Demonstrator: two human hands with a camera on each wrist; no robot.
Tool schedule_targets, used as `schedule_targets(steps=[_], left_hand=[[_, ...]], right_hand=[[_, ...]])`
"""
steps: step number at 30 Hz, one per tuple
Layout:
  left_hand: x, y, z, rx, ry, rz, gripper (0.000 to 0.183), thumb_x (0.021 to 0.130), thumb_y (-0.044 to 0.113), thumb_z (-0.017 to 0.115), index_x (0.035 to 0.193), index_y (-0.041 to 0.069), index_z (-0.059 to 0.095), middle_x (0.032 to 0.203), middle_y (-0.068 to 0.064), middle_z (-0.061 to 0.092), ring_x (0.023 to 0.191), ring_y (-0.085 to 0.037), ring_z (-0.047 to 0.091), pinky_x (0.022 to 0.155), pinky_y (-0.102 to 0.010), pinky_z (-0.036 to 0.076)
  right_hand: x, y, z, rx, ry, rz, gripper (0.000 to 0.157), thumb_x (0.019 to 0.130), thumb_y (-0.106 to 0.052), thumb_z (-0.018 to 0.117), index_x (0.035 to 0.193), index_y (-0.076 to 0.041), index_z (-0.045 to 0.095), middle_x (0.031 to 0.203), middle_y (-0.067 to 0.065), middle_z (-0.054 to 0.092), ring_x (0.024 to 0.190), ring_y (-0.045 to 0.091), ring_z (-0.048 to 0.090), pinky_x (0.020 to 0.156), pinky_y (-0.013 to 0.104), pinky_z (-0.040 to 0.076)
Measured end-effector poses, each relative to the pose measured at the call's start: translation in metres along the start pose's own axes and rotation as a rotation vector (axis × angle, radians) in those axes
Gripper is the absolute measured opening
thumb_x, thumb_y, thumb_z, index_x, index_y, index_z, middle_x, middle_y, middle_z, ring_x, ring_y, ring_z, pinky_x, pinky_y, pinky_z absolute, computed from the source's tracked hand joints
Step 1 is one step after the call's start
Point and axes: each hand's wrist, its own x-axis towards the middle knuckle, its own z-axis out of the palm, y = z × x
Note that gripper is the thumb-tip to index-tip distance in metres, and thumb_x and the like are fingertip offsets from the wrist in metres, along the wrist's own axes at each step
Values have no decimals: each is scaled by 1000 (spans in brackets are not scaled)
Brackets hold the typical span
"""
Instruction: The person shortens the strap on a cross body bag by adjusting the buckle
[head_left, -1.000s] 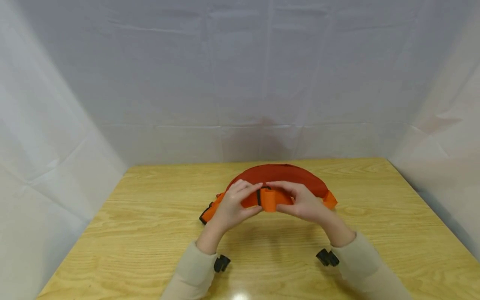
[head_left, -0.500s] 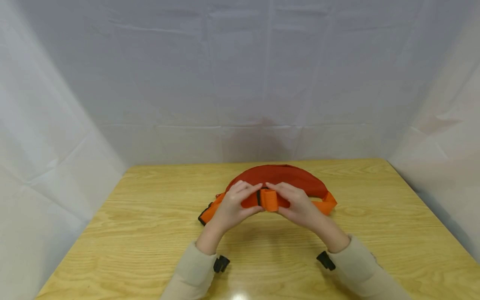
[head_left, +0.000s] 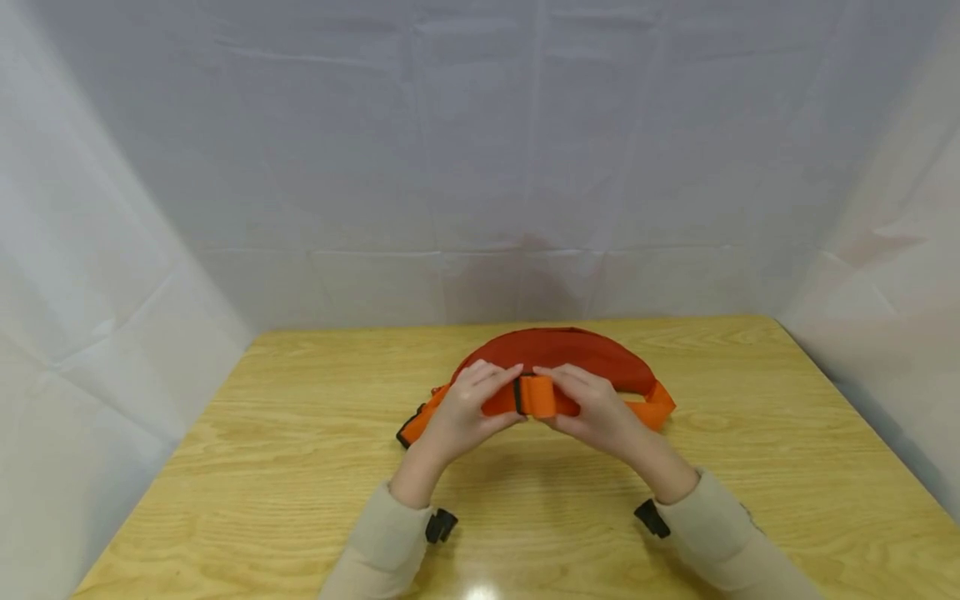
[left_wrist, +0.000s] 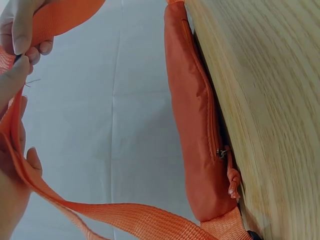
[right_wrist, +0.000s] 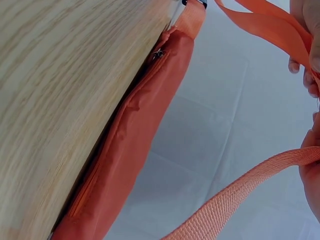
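A red-orange waist bag rests on the table in the head view, its orange strap raised in front of it. Where the strap passes through a black slider buckle, my left hand pinches it between thumb and fingers. Close by on the right, my right hand pinches the short folded loop of strap by the buckle. The fingertips of both hands nearly meet. In the left wrist view, the bag's zipped side shows a zipper pull with a cord. Fingers partly hide the buckle.
The wooden table spreads around the bag and under both forearms. White sheeting hangs behind the table and on both sides. A black buckle lies at the strap's left bend. Small black clips sit at the sleeve cuffs.
My right hand has shifted left, closer to the left hand, and its fingers have come in on the strap loop. The loop now sits slightly higher. My left hand and the bag stay nearly still.
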Motion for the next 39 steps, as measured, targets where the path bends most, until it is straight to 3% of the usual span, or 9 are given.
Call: schedule_targets(steps=[9,15,22,32,39], left_hand=[[1,0,1,12,15,24,53,64,9,79,111,-4,59,92,-7,60,84,-17,52,78,-30,42],[2,0,0,88,35,44,54,63,11,80,110,-4,59,93,-7,62,86,-19,53,72,-31,42],[2,0,-2,156,59,40,46,62,14,80,102,-2,63,96,-8,64,87,-19,56,76,-34,43],[-4,-2,-7,135,62,9,41,64,14,80,99,-2,65,95,-9,60,87,-20,54,79,-33,43],[-11,-7,-13,128,73,25,44,61,11,81,99,-4,65,94,-10,59,84,-22,52,74,-32,45]], right_hand=[[2,-1,1,-82,4,-41,49,82,-27,52,112,12,53,90,12,56,77,21,58,69,30,50],[2,0,2,-93,37,-51,49,85,-31,46,108,11,55,89,12,56,77,23,58,69,32,50],[3,-1,1,-97,34,-45,49,87,-33,43,109,10,54,90,12,56,78,23,57,69,33,50],[3,-2,0,-89,37,-57,47,88,-30,42,108,11,54,90,12,56,77,22,57,68,33,50],[2,-2,-1,-82,31,-65,48,89,-31,42,109,11,54,91,12,56,79,21,56,67,31,49]])
